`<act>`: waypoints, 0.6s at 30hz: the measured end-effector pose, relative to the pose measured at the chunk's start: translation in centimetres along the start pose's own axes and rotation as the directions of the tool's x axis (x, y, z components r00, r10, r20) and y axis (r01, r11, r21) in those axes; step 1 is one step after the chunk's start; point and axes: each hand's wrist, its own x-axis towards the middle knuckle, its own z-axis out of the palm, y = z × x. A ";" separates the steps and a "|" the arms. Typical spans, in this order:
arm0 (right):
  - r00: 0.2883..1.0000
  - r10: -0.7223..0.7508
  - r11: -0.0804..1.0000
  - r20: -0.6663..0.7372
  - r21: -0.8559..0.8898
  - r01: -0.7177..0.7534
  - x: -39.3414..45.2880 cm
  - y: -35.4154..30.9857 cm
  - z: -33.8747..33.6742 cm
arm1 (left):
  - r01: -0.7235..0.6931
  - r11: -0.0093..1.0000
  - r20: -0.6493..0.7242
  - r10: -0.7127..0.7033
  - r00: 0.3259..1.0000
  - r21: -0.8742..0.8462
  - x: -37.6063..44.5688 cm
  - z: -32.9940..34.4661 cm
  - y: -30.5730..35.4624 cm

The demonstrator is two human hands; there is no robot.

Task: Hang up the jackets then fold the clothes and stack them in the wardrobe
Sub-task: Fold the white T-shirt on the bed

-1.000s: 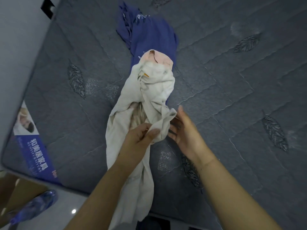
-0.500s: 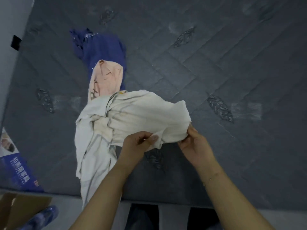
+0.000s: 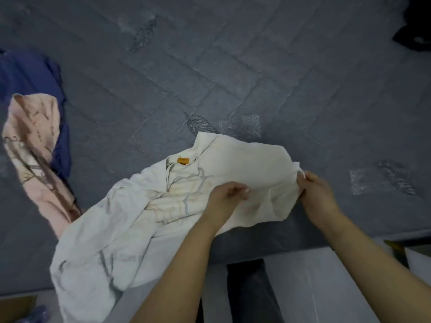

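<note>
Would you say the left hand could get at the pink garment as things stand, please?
Probably not at once: the left hand grips the white shirt, though nothing lies between it and the pink garment.

One view only: head-worn, wide-angle. Looks steeply down and forward from above the person's own forearms, which enter from the bottom edge. Close range: the left hand (image 3: 225,197) and right hand (image 3: 318,194) sit in the lower middle of frame, holding a white garment (image 3: 144,224). Beyond the hands, the grey mattress (image 3: 256,78) fills the upper frame. Below the hands, the mattress edge and pale floor (image 3: 326,287). Straight lines bow toward the corners. No second view to overlap.
</note>
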 end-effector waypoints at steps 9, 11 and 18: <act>0.866 -0.336 0.379 0.370 -0.789 0.484 5.3 0.1 5.9 | 0.223 0.878 -0.700 0.162 0.696 0.425 5.5 -10.6 -3.8; 0.838 -0.317 0.356 0.445 -0.763 0.540 7.2 0.0 9.7 | 0.370 0.792 -0.753 0.164 0.637 0.486 5.4 -12.3 -5.4; 0.881 -0.347 0.207 0.321 -0.890 0.405 11.9 0.4 18.7 | 0.388 0.666 -0.634 0.168 0.754 0.638 5.2 -16.7 -8.1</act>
